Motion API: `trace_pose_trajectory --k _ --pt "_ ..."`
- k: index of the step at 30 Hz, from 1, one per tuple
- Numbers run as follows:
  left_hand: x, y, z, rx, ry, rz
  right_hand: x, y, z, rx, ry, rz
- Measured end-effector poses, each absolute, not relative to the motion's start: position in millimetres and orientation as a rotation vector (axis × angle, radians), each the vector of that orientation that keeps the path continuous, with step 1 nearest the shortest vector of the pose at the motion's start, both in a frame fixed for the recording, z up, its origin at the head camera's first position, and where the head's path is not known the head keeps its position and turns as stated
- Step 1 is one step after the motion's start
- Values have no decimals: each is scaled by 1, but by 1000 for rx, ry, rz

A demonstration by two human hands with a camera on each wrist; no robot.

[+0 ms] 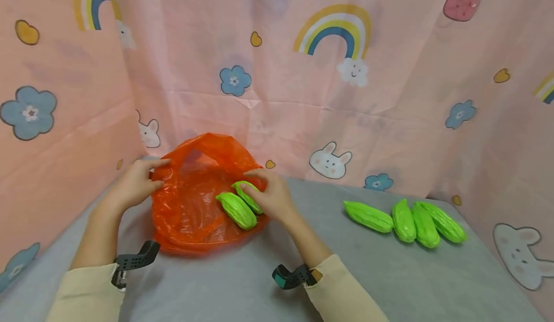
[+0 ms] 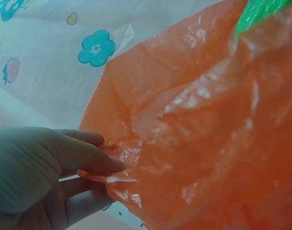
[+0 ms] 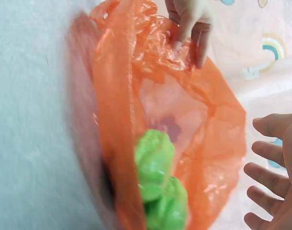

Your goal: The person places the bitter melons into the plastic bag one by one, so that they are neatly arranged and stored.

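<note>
Holding the orange bag point(image 1: 195, 206) wide-mouthed helps: left hand point(image 1: 135, 183) pinching its rim, right hand point(image 1: 272, 196) spread-fingered beside it (2 green gourds point(image 1: 237, 210) inside, 4 loose gourds point(image 1: 404, 222) on the table point(image 1: 329, 264)).

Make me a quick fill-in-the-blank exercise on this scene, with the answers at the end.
1. The hand pinching the bag is the person's ____ one.
2. Inside the bag lie ____ green gourds.
3. Outside the bag, ____ gourds lie on the table.
4. Each arched print on the pink cloth is a ____.

Missing words: left; two; four; rainbow.
</note>
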State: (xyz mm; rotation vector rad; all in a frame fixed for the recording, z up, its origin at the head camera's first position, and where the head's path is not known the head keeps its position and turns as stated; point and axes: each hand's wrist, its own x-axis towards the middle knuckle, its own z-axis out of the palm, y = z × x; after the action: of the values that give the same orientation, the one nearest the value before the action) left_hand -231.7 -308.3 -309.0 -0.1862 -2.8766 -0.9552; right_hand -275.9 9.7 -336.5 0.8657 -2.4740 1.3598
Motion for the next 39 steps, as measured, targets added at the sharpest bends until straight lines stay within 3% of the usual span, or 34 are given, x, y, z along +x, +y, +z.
trace_pose_trajectory --k 15,29,39 --pt "-230 -321 -306 -155 -2880 -914 -273 48 -322 874 -2430 1304" --pt "-232 -316 -308 -173 -2879 -967 -258 107 -316 702 -2544 1206" --pt "-234 -311 -309 -193 -2896 -953 -259 156 -332 584 -2480 1212"
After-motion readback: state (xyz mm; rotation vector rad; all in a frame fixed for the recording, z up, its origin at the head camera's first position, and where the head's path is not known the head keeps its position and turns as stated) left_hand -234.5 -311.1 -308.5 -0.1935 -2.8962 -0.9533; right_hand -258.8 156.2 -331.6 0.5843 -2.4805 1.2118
